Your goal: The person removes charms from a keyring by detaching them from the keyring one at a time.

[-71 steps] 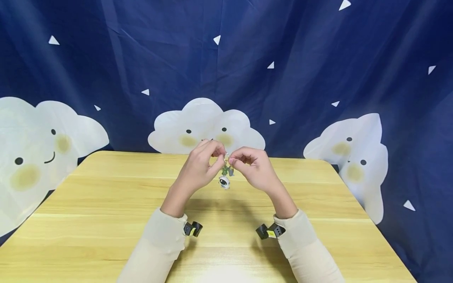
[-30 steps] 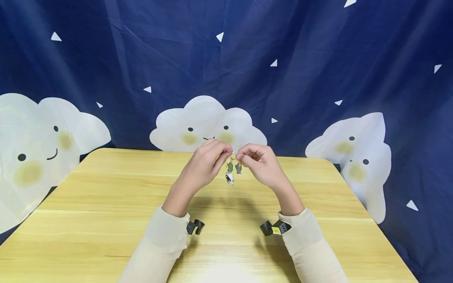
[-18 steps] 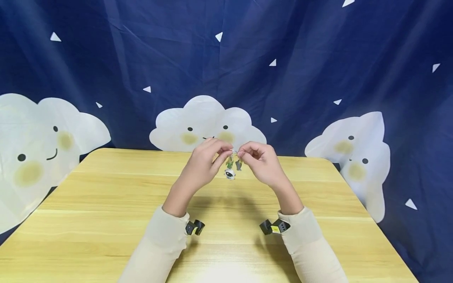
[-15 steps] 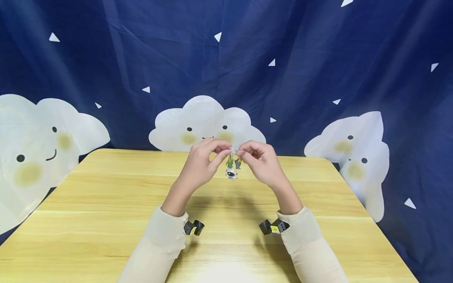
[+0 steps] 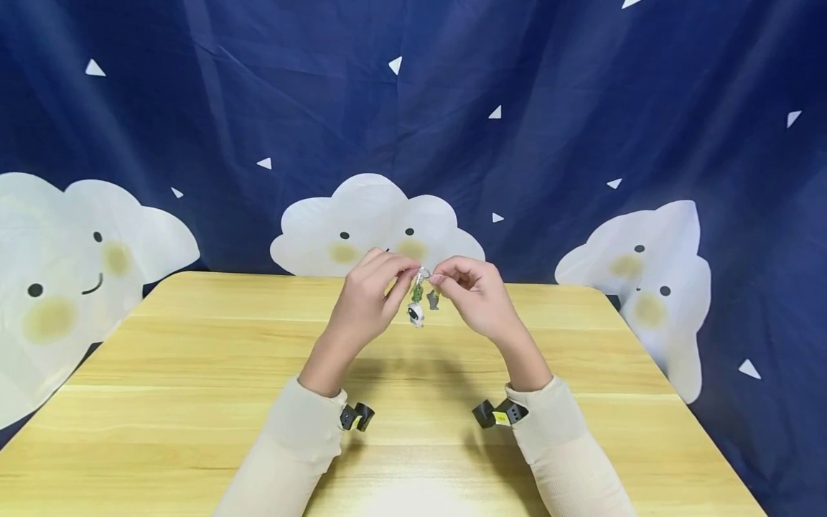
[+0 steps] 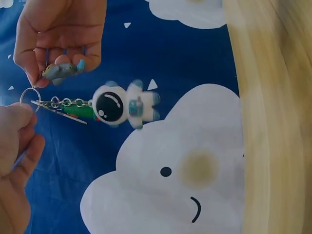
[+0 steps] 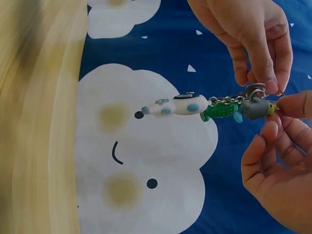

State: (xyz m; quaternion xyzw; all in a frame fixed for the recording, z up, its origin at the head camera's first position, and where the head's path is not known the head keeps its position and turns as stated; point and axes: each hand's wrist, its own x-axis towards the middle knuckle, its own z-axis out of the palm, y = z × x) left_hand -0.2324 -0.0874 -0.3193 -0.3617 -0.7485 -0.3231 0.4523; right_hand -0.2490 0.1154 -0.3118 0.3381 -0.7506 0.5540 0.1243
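Note:
Above the table, both hands hold a metal key ring (image 6: 30, 97) with small charms. My left hand (image 5: 367, 298) pinches the ring between thumb and fingertips. From it a white astronaut charm (image 6: 119, 105) dangles on a short chain, beside a green bumpy charm (image 7: 222, 110) and a thin flat metal piece (image 6: 68, 115). My right hand (image 5: 477, 300) pinches at the ring's other side, close to the yellow end of a grey animal-shaped charm (image 6: 61, 72). Whether that charm is linked to the ring is hidden by the fingertips.
A light wooden table (image 5: 413, 388) lies below the hands. Behind it hangs a dark blue curtain (image 5: 310, 108) with white clouds and triangles. Each wrist wears a small black camera, as on the left wrist (image 5: 357, 416).
The hands have drawn slightly apart and up, so the ring shows between them. The grey charm now hangs apart from the green one. The astronaut charm has swung and turned.

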